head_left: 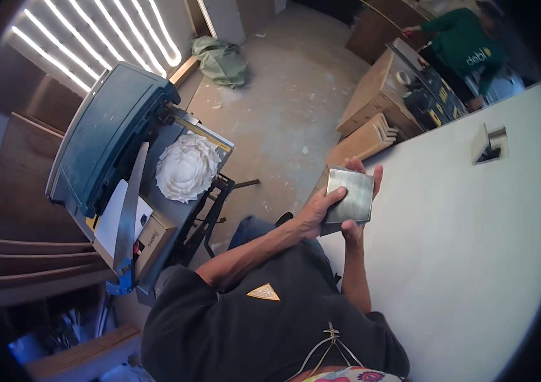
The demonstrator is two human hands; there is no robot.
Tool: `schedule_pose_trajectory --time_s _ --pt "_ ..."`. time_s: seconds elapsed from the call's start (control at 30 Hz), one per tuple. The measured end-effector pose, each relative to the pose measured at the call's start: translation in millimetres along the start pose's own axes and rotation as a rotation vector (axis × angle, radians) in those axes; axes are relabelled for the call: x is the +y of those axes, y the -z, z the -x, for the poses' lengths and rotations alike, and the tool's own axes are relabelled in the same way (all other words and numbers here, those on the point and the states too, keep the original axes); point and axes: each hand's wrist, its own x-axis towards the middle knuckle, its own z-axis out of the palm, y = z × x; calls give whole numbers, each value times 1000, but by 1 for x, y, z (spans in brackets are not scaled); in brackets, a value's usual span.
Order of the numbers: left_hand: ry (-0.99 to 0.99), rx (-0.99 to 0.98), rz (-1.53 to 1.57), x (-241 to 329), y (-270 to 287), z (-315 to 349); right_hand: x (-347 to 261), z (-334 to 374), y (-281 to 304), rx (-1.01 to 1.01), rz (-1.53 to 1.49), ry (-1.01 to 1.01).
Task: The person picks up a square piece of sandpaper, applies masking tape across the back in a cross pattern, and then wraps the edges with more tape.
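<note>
At the white panel's (448, 254) left edge, our left hand (313, 215) and right hand (352, 233) grip a square metal piece (354, 198); we should support it evenly.

A grey desk (166, 132) at the frame's left carries a teal case (114, 124), a white ruffled rosette (187, 167) and a cardboard box (154, 239); on the floor (283, 108), upper left of centre, lies a green bundle (221, 62).

Brushed metal is seen on the square plate (355, 197), smooth metal on the saw blade (131, 204), matt plastic on the teal case (108, 127)
</note>
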Motion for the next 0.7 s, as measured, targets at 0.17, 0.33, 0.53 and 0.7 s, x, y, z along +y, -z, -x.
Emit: schedule_pose_trajectory --time_s 0.17,0.33,0.53,0.7 --pt "-66 155 27 50 -22 -85 8 -114 29 -193 5 -73" --pt "-174 224 -59 106 -2 -181 63 -223 54 -419 180 -74" --pt "-83 112 -74 194 41 -310 98 -322 94 -123 -160 -174" --pt "-136 97 -353 278 39 -396 122 -388 123 22 -24 -257"
